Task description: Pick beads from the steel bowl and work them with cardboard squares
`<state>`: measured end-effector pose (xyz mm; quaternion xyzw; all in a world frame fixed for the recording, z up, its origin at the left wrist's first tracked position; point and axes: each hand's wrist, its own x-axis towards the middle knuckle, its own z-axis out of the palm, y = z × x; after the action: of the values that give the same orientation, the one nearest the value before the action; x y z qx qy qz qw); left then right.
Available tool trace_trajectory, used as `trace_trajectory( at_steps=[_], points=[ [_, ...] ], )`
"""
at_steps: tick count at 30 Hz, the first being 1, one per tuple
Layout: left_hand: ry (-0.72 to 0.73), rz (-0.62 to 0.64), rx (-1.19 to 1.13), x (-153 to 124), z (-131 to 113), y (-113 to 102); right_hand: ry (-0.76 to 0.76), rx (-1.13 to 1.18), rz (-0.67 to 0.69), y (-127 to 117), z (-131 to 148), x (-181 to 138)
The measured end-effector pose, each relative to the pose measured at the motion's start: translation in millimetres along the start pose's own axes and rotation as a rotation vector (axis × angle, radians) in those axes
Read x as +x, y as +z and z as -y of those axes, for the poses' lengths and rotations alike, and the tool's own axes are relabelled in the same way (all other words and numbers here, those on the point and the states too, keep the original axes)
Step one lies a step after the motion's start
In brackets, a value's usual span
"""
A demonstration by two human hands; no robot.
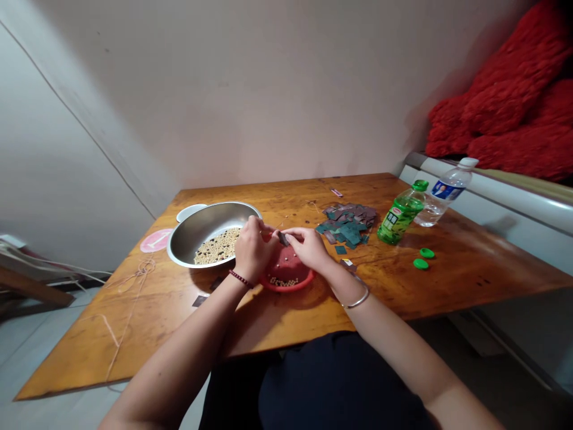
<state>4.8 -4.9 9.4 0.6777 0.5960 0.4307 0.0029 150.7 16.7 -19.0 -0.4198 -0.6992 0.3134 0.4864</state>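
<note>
My left hand and my right hand meet above a red bowl. Between their fingertips is a small dark flat piece, pinched by my right thumb and fingers; my left thumb and fingers close on its other side. What my left fingers may hold besides it is hidden. In the red bowl lie pale round beans, mostly gathered at its near side. Left of my hands, a steel basin holds a layer of pale beans mixed with dark bits.
Dark green and brown square pieces are heaped right of the bowl. Farther right stand a green-labelled bottle and a water bottle, with green caps nearby. Loose string and a pink disc lie on the wooden table.
</note>
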Motion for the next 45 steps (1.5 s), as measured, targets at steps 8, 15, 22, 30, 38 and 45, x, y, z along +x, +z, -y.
trace_trajectory(
  at_steps=[8, 15, 22, 30, 38, 45],
  points=[
    [0.011, 0.02, -0.05, -0.6, -2.7, -1.5, 0.006, 0.049, 0.002, -0.3, -0.7, 0.7],
    [0.018, 0.041, -0.055, -1.7, -4.7, -1.7, 0.011, 0.057, -0.002, 0.6, -2.8, 1.1],
    [0.081, 0.045, -0.027, -2.7, 0.0, 1.7, 0.023, 0.093, -0.033, 1.7, -7.4, 3.5],
    [0.17, 0.007, 0.058, -5.4, -0.2, 3.1, 0.022, 0.097, -0.043, 1.1, -8.0, 5.6],
    [0.189, -0.004, 0.08, -5.4, 0.9, 3.3, 0.007, 0.081, -0.035, 1.4, -8.6, 5.4],
    [0.18, -0.008, 0.073, -5.0, 1.7, 3.1, 0.015, 0.122, -0.023, 3.0, -9.3, 5.2]
  ],
)
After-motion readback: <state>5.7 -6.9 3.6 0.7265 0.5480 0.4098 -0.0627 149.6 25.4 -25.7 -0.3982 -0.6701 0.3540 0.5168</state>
